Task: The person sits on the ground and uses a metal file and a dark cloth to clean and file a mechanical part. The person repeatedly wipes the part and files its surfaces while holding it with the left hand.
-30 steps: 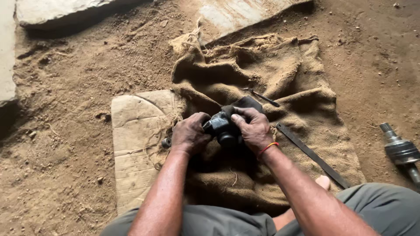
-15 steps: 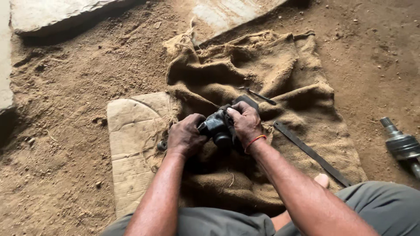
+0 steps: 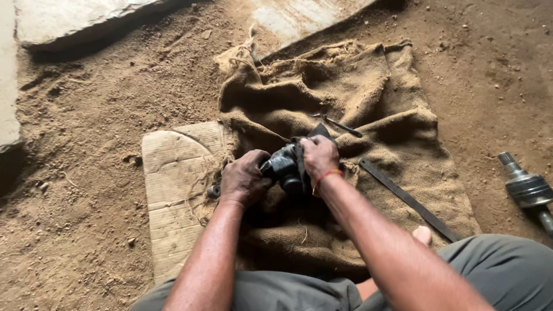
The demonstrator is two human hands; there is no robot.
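Both hands are in tight on one dark part. The left hand (image 3: pixel 245 179) wraps its near-left end, fingers curled over it. The right hand (image 3: pixel 319 156), a red thread at the wrist, clamps down from the top right. So the hands are together, both closed on the black rubber-and-metal part (image 3: pixel 283 167), which sits between the palms just above the burlap sack (image 3: pixel 368 92).

That sack spreads away from the hands and off to the right, crumpled and dusty, over the dirt floor (image 3: pixel 86 115). Under the left hand's side lies a flat piece of cardboard (image 3: pixel 173 173), half tucked beneath the sack's edge. Just beyond the right hand a thin rod-like tool (image 3: pixel 340 124) rests on the cloth, untouched. To the right of the right forearm a long flat metal strip (image 3: pixel 409 200) runs diagonally across the sack, also lying free. Well off to the right, on bare dirt, there's a metal shaft with a joint housing (image 3: pixel 527 187), apart from everything in hand.

How far along? The part is gripped and being worked, apparently squeezed or twisted between the palms, but the fingers cover it and I can't tell whether anything has come loose or been fitted. The tool and the strip lie unused, and the shaft stands separate, so I judge the work to be mid-way at most.
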